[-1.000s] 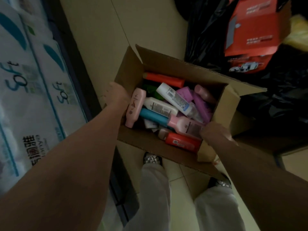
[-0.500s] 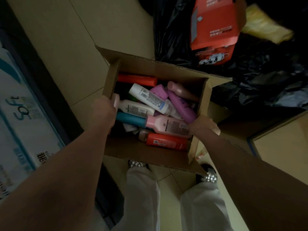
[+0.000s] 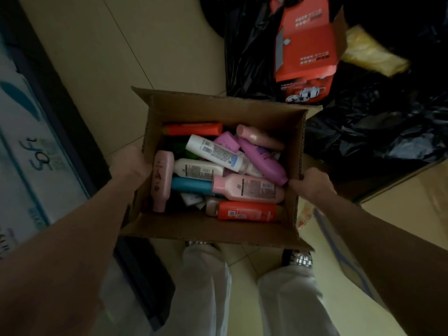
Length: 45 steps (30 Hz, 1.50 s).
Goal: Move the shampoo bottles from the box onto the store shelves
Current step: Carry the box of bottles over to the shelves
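Cardboard box held above the tiled floor, flaps open, in front of the person's legs. Left hand grips the box's left wall, fingers curled over the rim; right hand grips the right wall, thumb on the inner face. Shampoo bottles all inside, lying jumbled: pale pink bottle along the left wall, teal bottle mid-box, white bottle tilted across the pile, purple bottle toward the right wall, red bottle at the near wall, orange bottle at the far wall. Black plastic bags and a red carton lie beyond the box.
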Available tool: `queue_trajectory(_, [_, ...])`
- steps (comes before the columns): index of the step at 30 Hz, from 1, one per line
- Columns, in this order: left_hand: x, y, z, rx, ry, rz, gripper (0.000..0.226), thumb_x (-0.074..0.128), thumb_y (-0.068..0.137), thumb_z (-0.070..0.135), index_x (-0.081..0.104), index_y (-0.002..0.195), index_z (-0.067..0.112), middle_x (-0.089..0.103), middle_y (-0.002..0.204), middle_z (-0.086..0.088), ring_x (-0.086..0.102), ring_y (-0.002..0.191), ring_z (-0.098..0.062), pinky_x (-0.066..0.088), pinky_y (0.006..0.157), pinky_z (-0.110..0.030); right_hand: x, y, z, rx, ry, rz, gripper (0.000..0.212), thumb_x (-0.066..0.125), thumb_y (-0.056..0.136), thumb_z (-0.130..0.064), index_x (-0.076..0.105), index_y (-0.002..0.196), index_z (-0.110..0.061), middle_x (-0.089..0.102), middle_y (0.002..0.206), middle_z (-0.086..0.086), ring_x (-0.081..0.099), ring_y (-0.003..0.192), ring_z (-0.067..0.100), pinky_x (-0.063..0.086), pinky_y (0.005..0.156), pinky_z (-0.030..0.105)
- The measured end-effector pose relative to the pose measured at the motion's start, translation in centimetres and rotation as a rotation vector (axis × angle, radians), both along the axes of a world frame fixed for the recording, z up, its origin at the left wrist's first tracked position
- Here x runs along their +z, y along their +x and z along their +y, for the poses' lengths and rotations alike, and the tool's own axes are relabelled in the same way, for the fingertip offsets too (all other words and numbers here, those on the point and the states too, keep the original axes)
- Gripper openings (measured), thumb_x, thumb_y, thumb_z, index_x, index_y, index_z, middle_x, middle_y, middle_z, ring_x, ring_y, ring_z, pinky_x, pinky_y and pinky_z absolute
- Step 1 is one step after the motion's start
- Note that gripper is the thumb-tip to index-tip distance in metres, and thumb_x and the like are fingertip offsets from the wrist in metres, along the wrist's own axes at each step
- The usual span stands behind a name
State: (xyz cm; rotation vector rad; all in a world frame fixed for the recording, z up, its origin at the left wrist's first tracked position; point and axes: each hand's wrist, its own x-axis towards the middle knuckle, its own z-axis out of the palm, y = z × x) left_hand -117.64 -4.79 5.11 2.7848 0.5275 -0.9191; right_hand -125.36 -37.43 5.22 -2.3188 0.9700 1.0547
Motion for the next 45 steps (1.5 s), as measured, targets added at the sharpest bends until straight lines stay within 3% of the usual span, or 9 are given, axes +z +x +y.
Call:
queue_trajectory(7, [2.8,0.4,2.0,0.023,-0.008,0.009,0.036,0.054,0.088,0.011,0.043,0.054,0.009,0.043,0.059,-0.008,0.047,0.064,-0.026,0.032,0.053,-0.026,3.9,1.2,-1.1,-0.034,0.072,-0.031,0.025,0.067,0.081,-0.028,0.054,0.083,-0.006,0.062,0.096,0.020,0.062,0.090,0.033,0.044,0.066,0.034])
queue_trajectory(11, [7.3,0.4,2.1,0.044,0.003,0.014,0.028,0.058,0.085,0.008,0.049,0.058,0.004,0.046,0.060,-0.009,0.049,0.067,-0.026,0.034,0.055,-0.027,9.2,1.2,-1.7,-0.007,0.082,-0.032,0.025,0.067,0.081,-0.026,0.053,0.076,-0.006,0.057,0.086,0.016,0.057,0.081,0.027,0.042,0.063,0.030])
queue_trajectory(17, [19.9,1.2,-0.6,-0.083,-0.014,0.013,0.029,0.058,0.085,0.011,0.049,0.058,0.005,0.048,0.061,-0.010,0.049,0.063,-0.025,0.033,0.051,-0.027,21.7,-0.7,-3.4,-0.015,0.085,-0.064,0.030,0.067,0.081,-0.027,0.049,0.066,-0.008,0.055,0.083,0.013,0.055,0.077,0.026,0.037,0.052,0.029])
queue_trajectory(20, [28.3,1.4,-4.5,-0.203,0.026,-0.063,0.024,0.058,0.087,0.018,0.060,0.085,-0.007,0.061,0.090,-0.022,0.059,0.090,-0.036,0.046,0.070,-0.038,28.6,-2.7,-5.6,-0.045,0.061,-0.088,0.032,0.062,0.084,-0.022,0.047,0.061,-0.007,0.052,0.080,0.015,0.052,0.075,0.026,0.032,0.046,0.027])
queue_trajectory(25, [37.2,2.2,-12.5,-0.415,0.057,-0.149,0.022,0.053,0.088,0.014,0.059,0.102,-0.002,0.060,0.109,-0.020,0.057,0.104,-0.037,0.045,0.073,-0.034,36.5,-7.2,-11.3,-0.195,0.067,-0.145,0.039,0.062,0.086,-0.024,0.062,0.110,0.008,0.061,0.112,0.022,0.057,0.098,0.032,0.042,0.075,0.031])
queue_trajectory(35, [41.9,-0.8,-31.0,-0.652,-0.043,-0.162,0.023,0.054,0.087,0.011,0.045,0.067,0.006,0.052,0.080,-0.013,0.057,0.087,-0.033,0.043,0.063,-0.032,40.8,-18.2,-22.6,-0.454,-0.076,-0.138,0.032,0.060,0.086,-0.020,0.060,0.109,0.002,0.054,0.094,0.013,0.054,0.089,0.028,0.041,0.071,0.031])
queue_trajectory(38, [41.4,-2.7,-37.0,-0.712,-0.085,-0.155,0.023,0.053,0.086,0.009,0.045,0.066,0.005,0.056,0.084,-0.014,0.058,0.081,-0.032,0.044,0.059,-0.032,40.3,-21.3,-26.2,-0.538,-0.103,-0.118,0.029,0.059,0.086,-0.023,0.061,0.103,0.001,0.057,0.089,0.013,0.055,0.083,0.027,0.043,0.067,0.032])
queue_trajectory(42, [39.6,-5.8,-43.9,-0.843,-0.077,-0.149,0.011,0.053,0.089,0.013,0.051,0.081,0.005,0.059,0.098,-0.015,0.059,0.098,-0.035,0.045,0.066,-0.033,38.3,-25.1,-30.2,-0.671,-0.145,-0.064,0.024,0.060,0.085,-0.025,0.058,0.096,-0.003,0.055,0.079,0.012,0.059,0.081,0.028,0.051,0.071,0.035])
queue_trajectory(45, [37.5,-8.1,-48.7,-0.920,-0.083,-0.123,0.014,0.055,0.089,0.017,0.051,0.080,0.006,0.061,0.105,-0.017,0.059,0.102,-0.035,0.045,0.071,-0.033,36.4,-27.8,-32.2,-0.728,-0.171,-0.002,0.029,0.057,0.087,-0.027,0.059,0.106,-0.006,0.060,0.093,0.013,0.061,0.091,0.029,0.053,0.081,0.037])
